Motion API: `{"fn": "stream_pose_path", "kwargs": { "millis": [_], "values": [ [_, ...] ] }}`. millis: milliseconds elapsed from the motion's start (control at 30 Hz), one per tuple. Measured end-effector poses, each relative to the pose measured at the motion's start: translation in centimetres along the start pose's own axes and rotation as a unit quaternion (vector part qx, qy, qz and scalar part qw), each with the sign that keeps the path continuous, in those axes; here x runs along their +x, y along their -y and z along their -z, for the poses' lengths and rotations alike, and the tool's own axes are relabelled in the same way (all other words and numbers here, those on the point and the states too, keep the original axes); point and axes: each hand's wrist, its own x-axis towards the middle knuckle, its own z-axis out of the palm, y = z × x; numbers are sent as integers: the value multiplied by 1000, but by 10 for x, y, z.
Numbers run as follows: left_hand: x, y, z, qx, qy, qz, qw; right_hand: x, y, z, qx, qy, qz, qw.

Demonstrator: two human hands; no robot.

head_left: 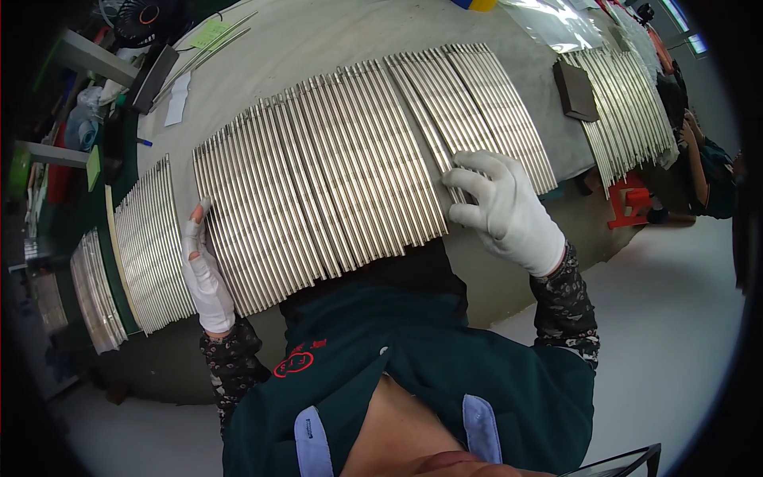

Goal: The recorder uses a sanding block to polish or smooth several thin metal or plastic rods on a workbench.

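Long, thin silvery metal rods (pixel 318 175) lie side by side in a wide row across the table, their lower ends reaching past its near edge. At the left end of this row my left hand (pixel 208 278), in a white glove with bare fingertips, rests upright with fingers stretched along the outermost rod. A narrow gap parts the wide row from a smaller group of rods (pixel 493 111) on the right. Over the near part of that group's left edge is my right hand (pixel 505 207), gloved in white, its bent fingers apart and touching the rods.
More rods (pixel 628 111) lie at the far right with a dark block (pixel 575 91) on them. Further bundles (pixel 151 246) sit at the left. Loose rods (pixel 211 52), a white paper slip (pixel 178 99) and a fan (pixel 143 20) are at back left. A red stool (pixel 632 203) stands at right.
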Motion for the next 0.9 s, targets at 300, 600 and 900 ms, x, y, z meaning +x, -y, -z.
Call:
{"fn": "stream_pose_path", "kwargs": {
  "millis": [300,600,900],
  "values": [
    [-5,1,8,-13,-11,7,1000,14,16,-5,15,4,8,1000],
    [-6,4,19,-22,-14,6,1000,32,31,-9,-1,7,34,999],
    [-7,6,29,-34,-16,9,999,45,42,-12,2,12,54,998]
  ]
}}
